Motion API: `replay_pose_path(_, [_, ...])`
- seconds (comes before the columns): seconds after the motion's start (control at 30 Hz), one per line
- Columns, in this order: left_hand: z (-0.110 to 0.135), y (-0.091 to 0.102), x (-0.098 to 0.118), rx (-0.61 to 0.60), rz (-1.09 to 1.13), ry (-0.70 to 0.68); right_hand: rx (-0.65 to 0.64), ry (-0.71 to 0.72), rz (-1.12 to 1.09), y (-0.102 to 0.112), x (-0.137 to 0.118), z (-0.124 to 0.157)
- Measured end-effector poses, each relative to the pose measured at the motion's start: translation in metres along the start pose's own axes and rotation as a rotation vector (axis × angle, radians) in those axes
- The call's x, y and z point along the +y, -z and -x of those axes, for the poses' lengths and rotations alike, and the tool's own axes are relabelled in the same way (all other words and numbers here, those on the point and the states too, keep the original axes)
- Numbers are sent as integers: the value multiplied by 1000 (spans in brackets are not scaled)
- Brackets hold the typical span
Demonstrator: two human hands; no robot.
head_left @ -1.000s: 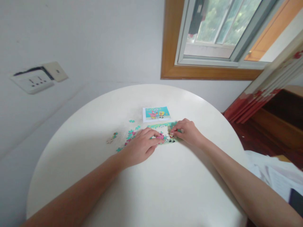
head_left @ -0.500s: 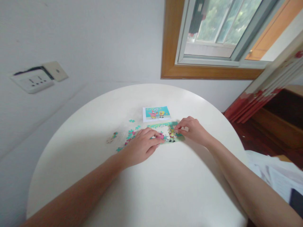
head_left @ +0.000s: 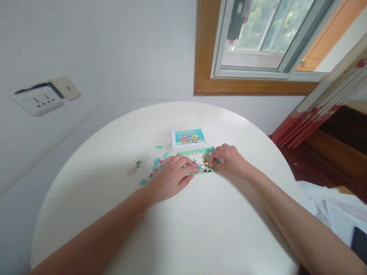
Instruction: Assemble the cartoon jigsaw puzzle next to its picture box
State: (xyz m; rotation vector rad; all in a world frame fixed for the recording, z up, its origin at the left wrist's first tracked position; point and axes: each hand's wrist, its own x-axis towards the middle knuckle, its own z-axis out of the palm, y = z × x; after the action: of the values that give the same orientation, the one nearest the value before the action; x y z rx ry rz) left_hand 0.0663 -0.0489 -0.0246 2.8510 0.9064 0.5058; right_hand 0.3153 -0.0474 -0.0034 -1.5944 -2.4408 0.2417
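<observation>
A partly assembled jigsaw puzzle (head_left: 197, 153) lies on the white table, with green edges and a yellow cartoon figure at its right. My left hand (head_left: 174, 172) rests over the puzzle's left part, its thumb and fingers closed at a pink section. My right hand (head_left: 228, 158) is at the puzzle's right side, thumb and forefinger pinched at the yellow figure; the small piece between them is mostly hidden. Several loose puzzle pieces (head_left: 157, 163) lie left of the puzzle, partly behind my left hand. Just beyond it is a reference picture (head_left: 189, 137) of a pink and a yellow cartoon character.
The round white table (head_left: 183, 236) stands against a wall with a socket (head_left: 43, 100). A single green piece (head_left: 158, 147) and a small cluster of pieces (head_left: 134, 167) lie farther left. Papers (head_left: 329, 210) are beside the table at right, below a curtain (head_left: 309, 126).
My right hand has shifted slightly left and down, its fingertips now at the yellow figure. My left hand stays nearly in place. The whole view has shifted a little.
</observation>
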Motion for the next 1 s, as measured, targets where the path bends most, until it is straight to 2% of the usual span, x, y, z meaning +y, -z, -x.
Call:
replay_pose_path(0.33, [-14, -2, 15, 74, -2, 83, 25, 4, -15, 6, 0, 1])
replay_pose_path(0.47, [-20, -3, 23, 52, -5, 84, 4, 25, -13, 3, 0, 1])
replay_pose_path(1.0, [-28, -15, 21, 86, -14, 197, -5, 42, 0, 3, 2, -1])
